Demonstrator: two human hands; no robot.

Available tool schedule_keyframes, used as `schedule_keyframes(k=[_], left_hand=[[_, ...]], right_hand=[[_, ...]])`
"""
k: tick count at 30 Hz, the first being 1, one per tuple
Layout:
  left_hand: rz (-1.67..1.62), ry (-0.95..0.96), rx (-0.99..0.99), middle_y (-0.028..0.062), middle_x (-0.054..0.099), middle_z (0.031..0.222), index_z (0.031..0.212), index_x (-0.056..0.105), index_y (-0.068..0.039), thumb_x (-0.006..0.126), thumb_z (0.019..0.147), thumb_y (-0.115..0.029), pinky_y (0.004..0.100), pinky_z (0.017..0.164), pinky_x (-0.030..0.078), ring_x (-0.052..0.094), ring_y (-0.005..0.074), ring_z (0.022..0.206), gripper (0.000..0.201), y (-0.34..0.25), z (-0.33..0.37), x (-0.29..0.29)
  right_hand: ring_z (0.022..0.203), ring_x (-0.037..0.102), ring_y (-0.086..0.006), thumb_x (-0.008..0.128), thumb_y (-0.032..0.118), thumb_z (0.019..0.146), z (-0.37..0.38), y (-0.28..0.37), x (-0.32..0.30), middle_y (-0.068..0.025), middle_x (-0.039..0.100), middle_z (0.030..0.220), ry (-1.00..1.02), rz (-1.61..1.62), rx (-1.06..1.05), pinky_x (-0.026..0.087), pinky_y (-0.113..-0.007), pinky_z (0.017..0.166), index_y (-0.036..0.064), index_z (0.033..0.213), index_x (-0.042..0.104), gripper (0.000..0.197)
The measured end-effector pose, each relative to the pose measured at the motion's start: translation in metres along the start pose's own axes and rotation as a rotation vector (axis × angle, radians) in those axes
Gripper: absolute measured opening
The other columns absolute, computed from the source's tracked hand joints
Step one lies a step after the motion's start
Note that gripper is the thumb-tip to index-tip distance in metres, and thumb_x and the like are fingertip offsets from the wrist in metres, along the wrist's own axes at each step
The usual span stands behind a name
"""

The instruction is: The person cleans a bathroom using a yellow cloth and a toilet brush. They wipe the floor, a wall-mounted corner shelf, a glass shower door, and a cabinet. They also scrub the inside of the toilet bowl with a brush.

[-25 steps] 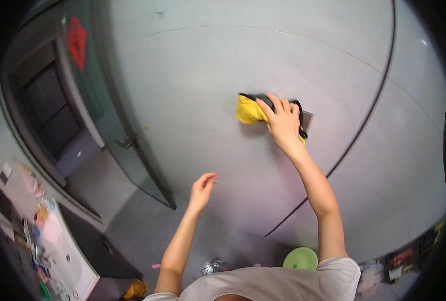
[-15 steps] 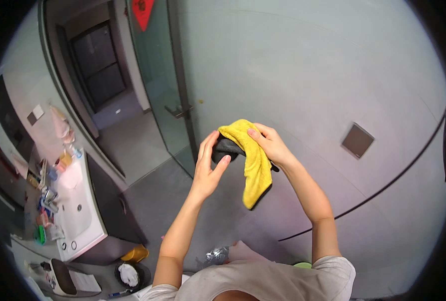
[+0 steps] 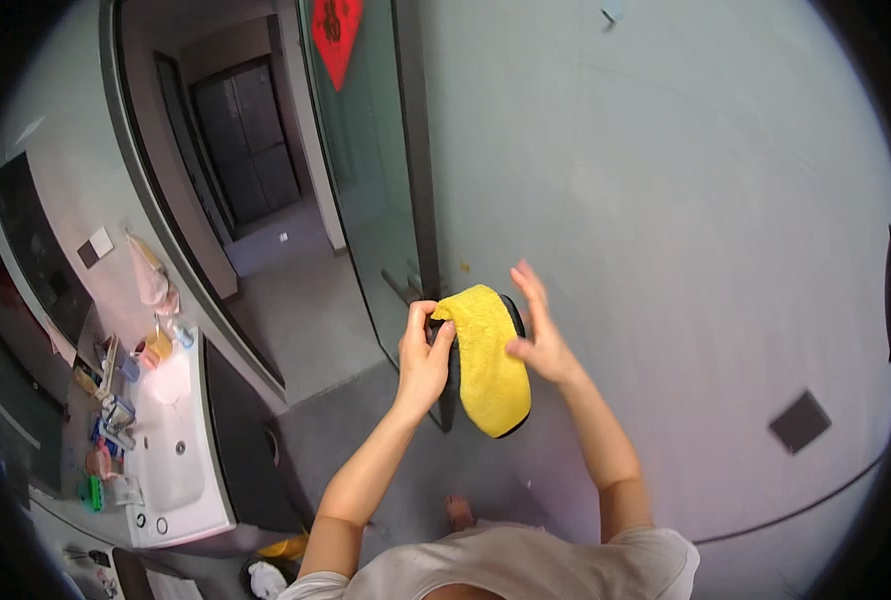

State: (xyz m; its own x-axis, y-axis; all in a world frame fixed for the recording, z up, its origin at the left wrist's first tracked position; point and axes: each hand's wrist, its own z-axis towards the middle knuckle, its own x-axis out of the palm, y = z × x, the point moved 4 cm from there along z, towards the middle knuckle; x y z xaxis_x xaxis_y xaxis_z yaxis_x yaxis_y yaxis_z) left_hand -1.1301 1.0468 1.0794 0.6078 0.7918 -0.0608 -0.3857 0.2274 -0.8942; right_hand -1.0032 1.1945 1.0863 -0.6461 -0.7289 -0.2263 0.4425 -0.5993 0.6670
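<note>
A yellow cloth [image 3: 492, 370] with a dark edge and a dark grey underside hangs folded in front of me. My left hand [image 3: 425, 352] pinches its upper left corner between thumb and fingers. On the other side, my right hand [image 3: 543, 335] has its fingers spread and slightly blurred. The right thumb lies close to the cloth's right edge; whether it touches cannot be told. Beyond the cloth is the glass door [image 3: 370, 150], its dark handle [image 3: 405, 287] just above my left hand.
To the left stands a white washbasin [image 3: 180, 475] with bottles and cups along its back. A dark square plate [image 3: 799, 422] is on the pale wall [image 3: 645, 220] at right. The open doorway leads to a dark double door [image 3: 248, 140]. A bin [image 3: 265, 580] sits at lower left.
My left hand has closed on the cloth's corner, while my right hand has let go and opened. The cloth now hangs broader and lower. The view has shifted, showing more of the doorway.
</note>
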Motion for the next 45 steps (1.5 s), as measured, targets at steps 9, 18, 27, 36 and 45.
schedule_keyframes(k=[9, 18, 27, 36, 45], left_hand=[[-0.049, 0.02, 0.21, 0.0132, 0.054, 0.136, 0.144, 0.041, -0.006, 0.052, 0.101, -0.017, 0.0314, 0.102, 0.041, 0.053, 0.0222, 0.123, 0.046, 0.042, 0.148, -0.042], [0.757, 0.369, 0.076, 0.0101, 0.066, 0.115, 0.109, 0.07, -0.01, 0.061, 0.091, -0.031, 0.0473, 0.098, 0.037, 0.055, 0.0318, 0.113, 0.029, 0.268, 0.227, -0.066], [0.646, 0.712, 0.407, 0.0061, 0.067, 0.115, 0.114, 0.069, -0.012, 0.062, 0.093, -0.031, 0.0461, 0.105, 0.034, 0.052, 0.0272, 0.123, 0.029, 0.341, 0.247, -0.101], [0.49, 0.931, 0.616, 0.0052, 0.071, 0.106, 0.105, 0.072, -0.006, 0.067, 0.087, -0.02, 0.044, 0.098, 0.039, 0.06, 0.0249, 0.103, 0.022, 0.344, 0.278, -0.087], [0.219, 0.855, 0.375, 0.0105, 0.07, 0.108, 0.105, 0.07, -0.006, 0.075, 0.082, -0.02, 0.0419, 0.105, 0.042, 0.062, 0.0282, 0.109, 0.027, 0.354, 0.29, -0.1]], right_hand=[[0.128, 0.048, -0.0288, 0.071, 0.013, 0.088, 0.214, -0.031, 0.028, -0.0179, 0.046, 0.136, -0.424, 0.014, -0.246, 0.039, -0.039, 0.107, -0.0012, 0.143, 0.038, 0.066], [0.132, 0.033, -0.0496, 0.079, 0.026, 0.074, 0.49, 0.117, 0.031, -0.0286, 0.03, 0.145, -0.786, -0.795, -0.475, 0.034, -0.052, 0.11, 0.0174, 0.151, 0.026, 0.094], [0.122, 0.053, -0.0284, 0.078, 0.012, 0.079, 0.312, -0.136, 0.103, -0.0175, 0.044, 0.135, -0.559, -0.005, -0.173, 0.045, -0.045, 0.103, 0.0047, 0.15, 0.006, 0.101], [0.137, 0.038, -0.0326, 0.079, 0.019, 0.077, 0.073, -0.295, 0.178, -0.0202, 0.036, 0.146, -0.782, -0.34, 0.345, 0.032, -0.043, 0.114, -0.0015, 0.151, 0.018, 0.099], [0.131, 0.041, -0.0371, 0.077, 0.013, 0.076, 0.348, -0.057, 0.118, -0.0235, 0.042, 0.139, -0.868, -1.026, -0.448, 0.032, -0.042, 0.112, -0.0041, 0.144, 0.03, 0.084]])
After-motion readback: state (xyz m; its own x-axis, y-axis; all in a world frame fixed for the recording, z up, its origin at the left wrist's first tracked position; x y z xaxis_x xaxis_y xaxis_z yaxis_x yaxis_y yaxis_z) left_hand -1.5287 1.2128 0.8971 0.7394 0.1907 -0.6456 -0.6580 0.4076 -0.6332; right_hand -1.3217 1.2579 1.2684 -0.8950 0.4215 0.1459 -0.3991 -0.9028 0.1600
